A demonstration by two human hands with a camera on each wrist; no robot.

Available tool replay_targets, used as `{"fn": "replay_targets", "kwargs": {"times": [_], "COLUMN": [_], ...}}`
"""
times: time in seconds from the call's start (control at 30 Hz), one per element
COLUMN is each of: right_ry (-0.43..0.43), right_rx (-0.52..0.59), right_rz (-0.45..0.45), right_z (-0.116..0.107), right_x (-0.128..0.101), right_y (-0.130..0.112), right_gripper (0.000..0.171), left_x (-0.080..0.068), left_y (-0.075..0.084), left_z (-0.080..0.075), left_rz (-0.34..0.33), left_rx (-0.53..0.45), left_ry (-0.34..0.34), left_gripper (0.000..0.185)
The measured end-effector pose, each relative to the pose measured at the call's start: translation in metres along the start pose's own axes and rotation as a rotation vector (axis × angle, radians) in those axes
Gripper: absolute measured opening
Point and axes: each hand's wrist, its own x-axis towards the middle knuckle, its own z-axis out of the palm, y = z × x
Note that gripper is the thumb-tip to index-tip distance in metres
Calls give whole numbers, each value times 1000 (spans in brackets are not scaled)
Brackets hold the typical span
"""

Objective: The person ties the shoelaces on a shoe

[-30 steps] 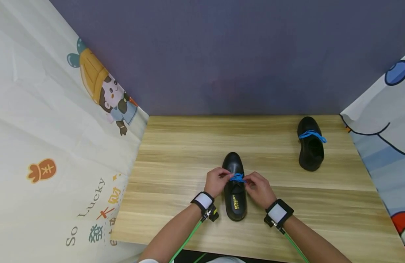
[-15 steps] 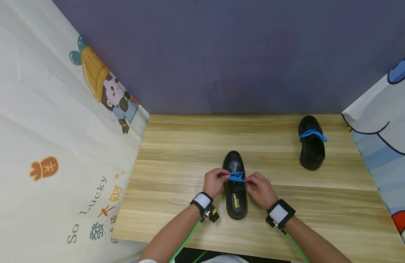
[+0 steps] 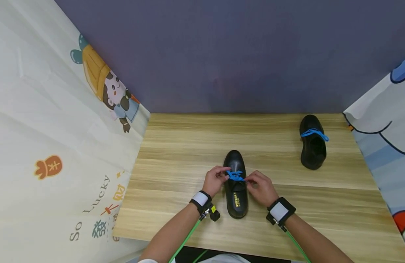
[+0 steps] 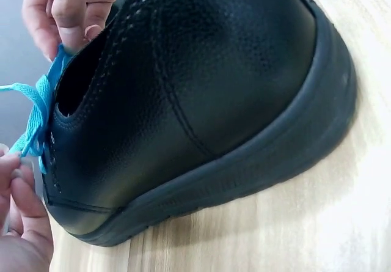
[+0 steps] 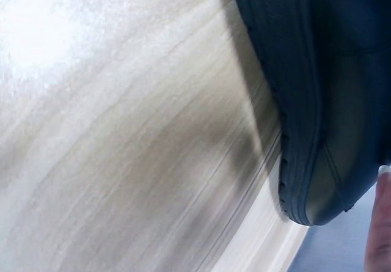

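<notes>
Little has shifted since a second ago: both hands have stayed at the lace of the near shoe, their fingers working slightly higher on it, and the shoe sits in the same spot.

Behind everything stands a dark purple wall (image 3: 228, 54), with a cream cartoon-printed sheet (image 3: 58, 138) hanging on the left and a pale blue and white one (image 3: 386, 128) on the right. The wooden bench (image 3: 189, 146) fills the space between them.

On it, near the front edge and about midway across, the near shoe (image 3: 236, 193), black leather, points its toe away from the person. A second black shoe (image 3: 312, 148) stands well apart at the far right, a blue lace (image 3: 314, 133) across its top.

The left hand (image 3: 215, 180) lies against the left side of the near shoe, fingers curled and pinching one end of the blue shoelace (image 3: 235, 175). The right hand (image 3: 261, 188) lies against the right side, fingers curled and pinching the other end. The left wrist view shows the lace (image 4: 36, 116) stretched over the shoe's opening between fingertips (image 4: 73, 24) above and below.

Each wrist carries a black and white strap (image 3: 201, 199) with a green cable (image 3: 186, 239).
</notes>
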Motion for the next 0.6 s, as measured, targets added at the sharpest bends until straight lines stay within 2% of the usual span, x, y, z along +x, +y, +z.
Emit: {"fn": "replay_targets", "kwargs": {"times": [0.17, 0.27, 0.37, 0.43, 0.53, 0.6], "right_ry": [9, -11, -26, -16, 12, 27], "right_rx": [46, 111, 258, 387, 563, 659], "right_rz": [29, 111, 253, 331, 383, 386], "right_z": [0, -3, -8, -11, -16, -19], "right_x": [4, 9, 16, 20, 25, 28], "right_y": [-2, -2, -3, -4, -7, -9], "right_gripper": [23, 23, 20, 15, 8, 13], "left_x": [-1, 1, 4, 6, 8, 8], "left_y": [3, 4, 7, 11, 16, 17], "left_z": [0, -1, -4, -4, -3, -1], "left_rz": [-49, -91, -102, -97, -72, -58], "left_rx": [-67, -139, -224, -282, -308, -294], "left_ry": [-9, 24, 48, 36, 13, 18], "left_gripper": [24, 21, 21, 22, 22, 24]}}
